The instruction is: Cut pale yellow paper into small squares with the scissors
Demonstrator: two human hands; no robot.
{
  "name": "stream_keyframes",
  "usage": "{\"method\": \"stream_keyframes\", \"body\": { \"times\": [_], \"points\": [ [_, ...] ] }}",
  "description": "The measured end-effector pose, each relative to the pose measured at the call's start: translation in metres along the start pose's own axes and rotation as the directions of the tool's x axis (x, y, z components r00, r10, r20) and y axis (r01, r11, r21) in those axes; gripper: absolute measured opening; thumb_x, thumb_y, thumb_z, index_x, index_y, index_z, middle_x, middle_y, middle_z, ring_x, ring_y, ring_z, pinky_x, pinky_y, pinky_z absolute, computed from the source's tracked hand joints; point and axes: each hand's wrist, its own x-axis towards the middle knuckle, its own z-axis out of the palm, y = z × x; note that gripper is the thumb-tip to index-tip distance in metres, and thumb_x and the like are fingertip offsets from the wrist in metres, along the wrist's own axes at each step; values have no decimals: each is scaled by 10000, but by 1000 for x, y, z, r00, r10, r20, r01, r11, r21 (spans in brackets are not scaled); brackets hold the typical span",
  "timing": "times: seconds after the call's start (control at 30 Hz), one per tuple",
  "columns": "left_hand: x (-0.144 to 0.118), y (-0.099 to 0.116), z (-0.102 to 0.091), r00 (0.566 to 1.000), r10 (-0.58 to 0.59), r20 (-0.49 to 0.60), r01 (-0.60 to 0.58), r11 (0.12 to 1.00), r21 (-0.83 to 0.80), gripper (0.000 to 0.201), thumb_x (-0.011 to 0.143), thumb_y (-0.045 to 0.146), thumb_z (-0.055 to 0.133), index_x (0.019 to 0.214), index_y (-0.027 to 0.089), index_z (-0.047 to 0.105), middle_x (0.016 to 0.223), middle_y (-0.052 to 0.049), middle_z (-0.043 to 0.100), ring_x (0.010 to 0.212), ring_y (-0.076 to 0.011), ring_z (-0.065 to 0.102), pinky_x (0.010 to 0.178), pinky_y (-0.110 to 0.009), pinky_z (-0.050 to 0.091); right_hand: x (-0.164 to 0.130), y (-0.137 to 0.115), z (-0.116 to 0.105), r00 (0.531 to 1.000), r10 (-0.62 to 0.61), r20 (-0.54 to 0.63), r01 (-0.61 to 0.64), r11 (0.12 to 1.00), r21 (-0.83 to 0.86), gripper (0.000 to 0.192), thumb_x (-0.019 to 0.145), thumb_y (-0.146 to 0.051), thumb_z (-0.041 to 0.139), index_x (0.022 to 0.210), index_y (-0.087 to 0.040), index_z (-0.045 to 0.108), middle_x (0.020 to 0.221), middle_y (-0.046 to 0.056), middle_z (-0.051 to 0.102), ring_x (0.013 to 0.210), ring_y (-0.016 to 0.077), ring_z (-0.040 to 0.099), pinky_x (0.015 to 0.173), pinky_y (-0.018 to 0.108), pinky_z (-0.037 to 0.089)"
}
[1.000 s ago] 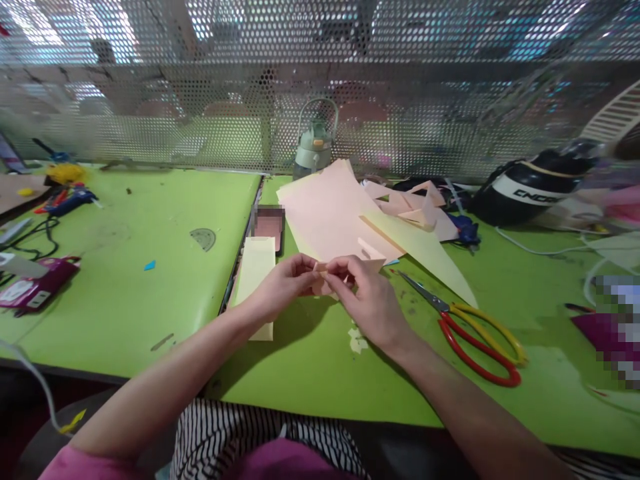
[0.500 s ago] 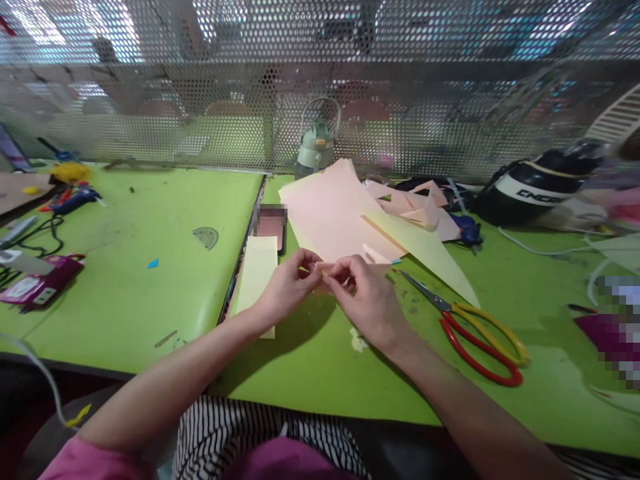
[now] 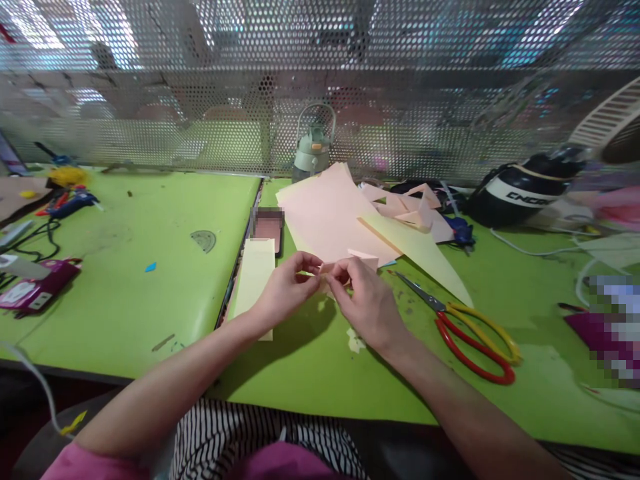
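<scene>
My left hand and my right hand meet over the green table, each pinching a small piece of pink paper. The fingers cover much of the piece, so its full shape is hidden. To the left, a pale yellow paper strip lies partly over a phone. Large pink sheets are spread beyond my hands, with a yellow sheet on top. Scissors with one red and one yellow handle rest to the right of my right hand.
Small yellow scraps lie below my right hand. A green bottle stands at the back by the perforated metal screen; a black bottle is at right. A protractor and a purple power strip lie at left.
The pink paper has shifted and turned a little between my fingers, and less of it shows past my right hand. The whole view has moved slightly. Both hands still pinch the paper.
</scene>
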Motion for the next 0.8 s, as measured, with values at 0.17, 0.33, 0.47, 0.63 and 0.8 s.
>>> {"method": "stream_keyframes", "body": {
  "times": [0.17,0.33,0.47,0.63,0.8],
  "points": [
    [0,-3,-1,1000,23,18,-24,999,31,159,839,210,647,961,158,559,892,-30,621,759,-119,617,668,-258,502,-1,4,4,997,-64,-44,61,996,-67,120,1003,-286,445,898,-227,455,809,50,647,666,173,628,537,299,535],
    [2,0,-2,997,-31,-73,28,999,-43,160,831,79,575,967,159,546,808,25,576,630,-67,580,597,-209,478,-4,5,4,980,-169,-107,157,981,-114,127,998,-263,473,880,-218,470,742,15,635,588,132,603,475,237,482],
    [3,5,-1,982,-147,-119,118,968,-220,198,789,54,599,950,152,539,737,54,553,573,-60,577,592,-213,497,-3,5,1,987,-72,-143,57,993,-108,153,943,-247,587,838,-220,479,717,-8,633,567,124,599,468,229,450],
    [6,3,-4,972,-202,-116,146,915,-375,232,745,76,633,945,154,544,658,67,560,578,-79,592,654,-256,530,0,8,-5,995,29,-93,-31,999,-28,118,909,-220,626,852,-214,522,729,-11,653,552,118,585,480,231,440],
    [11,1,-18,972,-133,-192,56,931,-361,300,708,114,640,997,166,580,698,60,580,589,-70,559,635,-223,493,-4,5,-24,974,119,192,-117,993,-25,87,866,-230,663,800,-221,607,775,-15,688,579,126,576,529,253,413]
  ]
}}
